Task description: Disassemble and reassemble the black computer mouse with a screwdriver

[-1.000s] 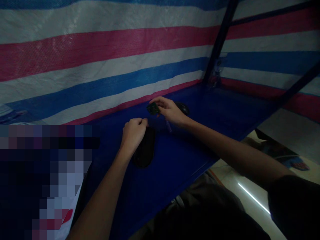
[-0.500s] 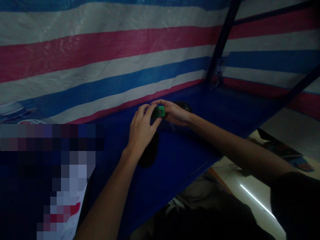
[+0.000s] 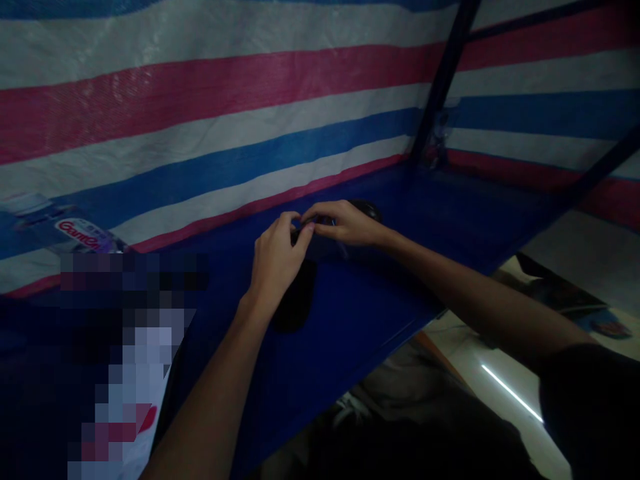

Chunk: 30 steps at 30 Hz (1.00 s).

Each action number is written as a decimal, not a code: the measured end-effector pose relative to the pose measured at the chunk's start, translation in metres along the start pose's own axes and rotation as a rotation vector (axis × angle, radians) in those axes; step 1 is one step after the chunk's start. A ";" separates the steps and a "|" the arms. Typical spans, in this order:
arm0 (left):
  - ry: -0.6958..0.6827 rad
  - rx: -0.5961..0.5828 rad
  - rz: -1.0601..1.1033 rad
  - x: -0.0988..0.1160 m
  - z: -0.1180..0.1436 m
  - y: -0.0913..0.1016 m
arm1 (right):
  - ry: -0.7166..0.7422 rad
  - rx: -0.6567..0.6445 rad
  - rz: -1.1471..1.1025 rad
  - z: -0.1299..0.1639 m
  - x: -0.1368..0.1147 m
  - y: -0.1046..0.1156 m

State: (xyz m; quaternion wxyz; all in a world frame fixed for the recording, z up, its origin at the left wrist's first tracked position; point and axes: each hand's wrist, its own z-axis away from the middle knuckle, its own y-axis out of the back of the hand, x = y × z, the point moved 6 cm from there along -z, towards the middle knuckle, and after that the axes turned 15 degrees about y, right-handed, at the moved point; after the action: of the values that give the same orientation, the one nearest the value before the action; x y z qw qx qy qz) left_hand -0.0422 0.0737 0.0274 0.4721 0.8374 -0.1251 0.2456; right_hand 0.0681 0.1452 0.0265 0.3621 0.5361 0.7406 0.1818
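The head view is dim and underexposed. The brightest part is the striped tarpaulin [image 3: 210, 100] across the upper half of the frame, lit evenly and without glare. The blue tabletop [image 3: 360, 313] below falls into deep shadow, so dark objects on it barely separate from it. A thin bright streak of reflected light [image 3: 510, 395] lies on the pale floor at the lower right. A pixelated block [image 3: 125, 347] masks the lower left. Straight lines bow slightly toward the frame edges.

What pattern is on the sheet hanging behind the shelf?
The sheet has broad red, white and blue stripes, seen in the head view.
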 end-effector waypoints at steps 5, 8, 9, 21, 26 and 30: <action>0.016 -0.014 -0.005 0.004 0.002 -0.002 | -0.005 -0.016 0.036 0.000 0.000 0.001; 0.033 -0.018 0.025 0.002 0.003 -0.002 | -0.018 -0.003 0.016 0.000 -0.001 0.001; 0.042 -0.019 0.037 0.001 0.003 -0.002 | -0.034 -0.001 -0.003 0.001 0.000 0.001; -0.007 0.048 0.222 0.000 0.000 -0.001 | -0.436 0.155 -0.580 0.007 0.014 0.005; 0.109 0.080 0.326 -0.006 -0.001 0.002 | -0.302 0.152 -0.540 0.001 0.004 0.011; 0.214 0.071 0.405 -0.012 -0.001 0.003 | -0.221 0.087 -0.443 -0.004 -0.008 0.011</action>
State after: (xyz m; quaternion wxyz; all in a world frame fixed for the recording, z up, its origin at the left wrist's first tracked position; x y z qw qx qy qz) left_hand -0.0540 0.0723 0.0238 0.3940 0.7804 -0.2314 0.4269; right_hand 0.0736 0.1418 0.0390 0.4485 0.3922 0.8031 0.0064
